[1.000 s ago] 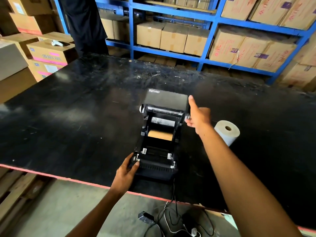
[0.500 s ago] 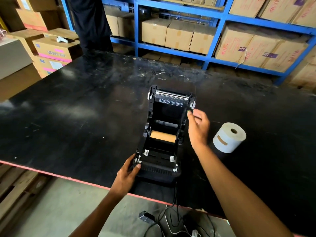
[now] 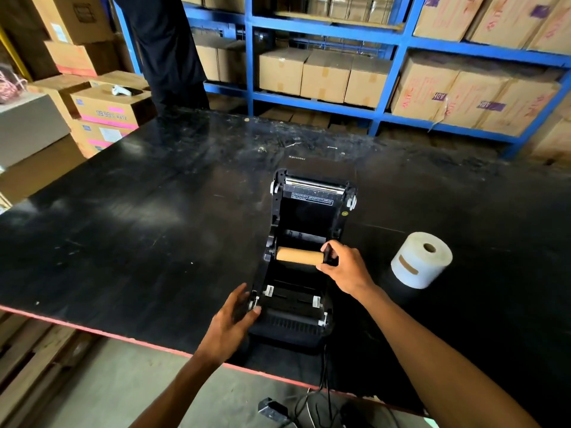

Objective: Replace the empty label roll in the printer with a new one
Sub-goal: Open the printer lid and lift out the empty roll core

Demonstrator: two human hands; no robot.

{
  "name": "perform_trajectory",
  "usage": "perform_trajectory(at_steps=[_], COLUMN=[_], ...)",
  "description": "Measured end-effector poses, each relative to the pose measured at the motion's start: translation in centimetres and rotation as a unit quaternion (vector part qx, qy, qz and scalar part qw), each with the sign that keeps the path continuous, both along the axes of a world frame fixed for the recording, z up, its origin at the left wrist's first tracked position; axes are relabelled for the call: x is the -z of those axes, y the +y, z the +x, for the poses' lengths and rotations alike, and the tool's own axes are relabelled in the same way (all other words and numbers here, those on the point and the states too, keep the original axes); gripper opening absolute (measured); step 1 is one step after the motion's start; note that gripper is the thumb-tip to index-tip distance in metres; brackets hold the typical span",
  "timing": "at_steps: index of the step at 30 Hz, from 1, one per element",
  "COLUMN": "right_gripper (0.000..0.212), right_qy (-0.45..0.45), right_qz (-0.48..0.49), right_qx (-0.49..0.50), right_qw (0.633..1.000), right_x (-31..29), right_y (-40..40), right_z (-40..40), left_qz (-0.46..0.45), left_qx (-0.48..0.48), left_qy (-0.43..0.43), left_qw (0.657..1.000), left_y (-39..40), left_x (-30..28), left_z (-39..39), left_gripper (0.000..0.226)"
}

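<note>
A black label printer (image 3: 296, 322) sits near the front edge of the black table (image 3: 139, 217) with its lid (image 3: 312, 208) swung fully back. Inside lies the empty brown cardboard core (image 3: 298, 255) on a black spindle. My right hand (image 3: 346, 268) grips the black holder at the core's right end. My left hand (image 3: 230, 319) rests against the printer's front left corner, fingers spread, steadying it. A full white label roll (image 3: 421, 259) lies on the table to the right of the printer, apart from both hands.
A person in dark clothes (image 3: 163, 47) stands beyond the far left of the table. Blue shelving (image 3: 389, 41) with cardboard boxes runs along the back. Stacked boxes (image 3: 105, 109) stand at left. Cables (image 3: 321, 406) hang below the table's red front edge.
The lid went from half raised to fully back. My right hand left the lid's right side, came down into the printer and took hold of the spindle end by the empty core.
</note>
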State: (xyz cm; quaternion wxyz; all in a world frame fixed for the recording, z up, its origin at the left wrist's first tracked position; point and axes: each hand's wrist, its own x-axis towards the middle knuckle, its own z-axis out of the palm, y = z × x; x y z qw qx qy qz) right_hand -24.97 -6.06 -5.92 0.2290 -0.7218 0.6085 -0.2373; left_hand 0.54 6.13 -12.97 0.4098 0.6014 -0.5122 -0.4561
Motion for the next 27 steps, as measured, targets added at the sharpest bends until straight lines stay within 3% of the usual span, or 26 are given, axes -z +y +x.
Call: perform_trajectory(at_steps=[5, 10, 17, 22, 24, 27], right_gripper=[0.029, 0.032, 0.03, 0.022, 0.029, 0.028], right_qy=[-0.102, -0.181, -0.368, -0.418, -0.414, -0.417], right_qz=[0.011, 0.035, 0.018, -0.011, -0.013, -0.004], right_qx=[-0.022, -0.03, 0.152, 0.272, 0.325, 0.37], right_qw=[0.994, 0.982, 0.917, 0.867, 0.85, 0.83], right_x=[-1.9, -3.7, -4.4, -2.4, -1.3, 0.5], right_y=[0.9, 4.0, 9.1, 12.4, 13.5, 14.5], right_z=[-0.6, -2.6, -9.7, -16.4, -19.5, -23.5], left_qz=[-0.092, -0.132, -0.122, -0.088, -0.089, -0.123], left_qx=[-0.029, 0.014, 0.138, 0.151, 0.155, 0.214], left_qy=[-0.016, -0.009, 0.002, 0.006, -0.047, -0.228], left_qw=[0.995, 0.991, 0.983, 0.985, 0.983, 0.942], left_y=[-3.3, -6.1, -6.0, -7.5, -8.4, -10.0], left_x=[-4.8, -8.9, -9.4, -8.1, -7.3, -5.3], left_z=[-1.1, -4.7, -13.0, -20.5, -23.0, -26.6], left_gripper=[0.057, 0.047, 0.027, 0.029, 0.034, 0.035])
